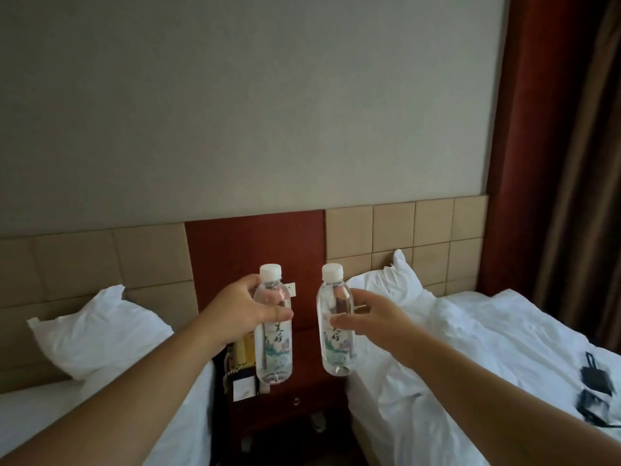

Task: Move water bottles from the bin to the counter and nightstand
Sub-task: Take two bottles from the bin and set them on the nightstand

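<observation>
Two water bottles are in the air over the nightstand (312, 375), one in each hand, both upright with white caps on; the left bottle (273, 331) is clamped in the left hand (238, 314), whose fingers wrap its upper body with the thumb across the front just above the label; the right bottle (336, 322) is held by the right hand (373, 319), thumb on the near side and fingers behind it, a looser-looking pinch near the shoulder.

Both grips sit high, so most of each bottle's weight hangs below the fingers; I judge that a full bottle could swing or slip through a light hold, the right one being the likelier.

Below the left grip the nightstand top is crowded: a yellow box (247, 348) and a white card (243, 388) lie directly under and beside that bottle's base, along with something dark that may be a phone, though the dim light leaves that uncertain; setting down there risks landing on an edge and tipping, or knocking those things off.

Below the right grip the bare wood is narrow and runs straight to the right bed (470, 364); a bottle placed too far outward could catch the bedding and topple; the left bed (100, 381) crowds the other side likewise.
</observation>
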`<control>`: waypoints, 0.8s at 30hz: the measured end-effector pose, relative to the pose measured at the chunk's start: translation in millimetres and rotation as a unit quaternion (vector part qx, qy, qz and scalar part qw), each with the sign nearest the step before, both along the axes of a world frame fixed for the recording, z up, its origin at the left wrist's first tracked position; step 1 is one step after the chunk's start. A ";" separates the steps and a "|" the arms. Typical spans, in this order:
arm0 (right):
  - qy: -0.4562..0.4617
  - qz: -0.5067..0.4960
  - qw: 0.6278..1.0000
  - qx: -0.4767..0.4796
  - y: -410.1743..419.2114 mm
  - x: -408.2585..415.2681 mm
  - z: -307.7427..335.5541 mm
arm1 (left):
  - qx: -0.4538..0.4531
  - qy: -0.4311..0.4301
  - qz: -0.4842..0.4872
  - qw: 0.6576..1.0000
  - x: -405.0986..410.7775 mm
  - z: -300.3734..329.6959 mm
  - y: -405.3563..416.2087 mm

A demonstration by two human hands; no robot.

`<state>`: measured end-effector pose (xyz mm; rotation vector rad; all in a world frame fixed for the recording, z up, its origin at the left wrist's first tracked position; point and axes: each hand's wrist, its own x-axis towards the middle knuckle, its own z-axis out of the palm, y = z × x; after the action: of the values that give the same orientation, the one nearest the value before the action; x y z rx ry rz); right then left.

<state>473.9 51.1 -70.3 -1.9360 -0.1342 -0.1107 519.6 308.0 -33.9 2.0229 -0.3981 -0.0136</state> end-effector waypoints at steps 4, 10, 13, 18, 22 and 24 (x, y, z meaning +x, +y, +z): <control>0.009 -0.013 1.000 -0.015 -4.1 98.8 -15.0 | 0.019 -0.002 0.006 1.000 102.5 -16.3 -11.9; 0.009 0.022 0.999 -0.040 -12.9 264.1 -51.1 | 0.037 0.017 0.001 0.999 256.6 -56.5 -40.5; 0.009 0.047 0.998 -0.033 -25.0 353.6 -76.9 | 0.047 0.023 0.007 0.999 339.0 -78.5 -57.3; 0.051 0.063 0.996 -0.029 -46.8 492.0 -125.2 | 0.072 0.049 0.025 0.996 469.1 -126.6 -80.0; 0.083 0.061 0.994 -0.044 -52.2 587.6 -174.8 | 0.096 0.059 0.069 0.991 561.0 -185.7 -94.9; 0.092 0.049 0.993 -0.048 -50.9 631.4 -205.8 | 0.103 0.065 0.090 0.988 606.2 -223.1 -99.1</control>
<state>1105.4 0.2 -276.1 -2.0201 -0.1135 0.1412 1125.8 209.0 -257.0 2.2416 -0.1350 -0.0772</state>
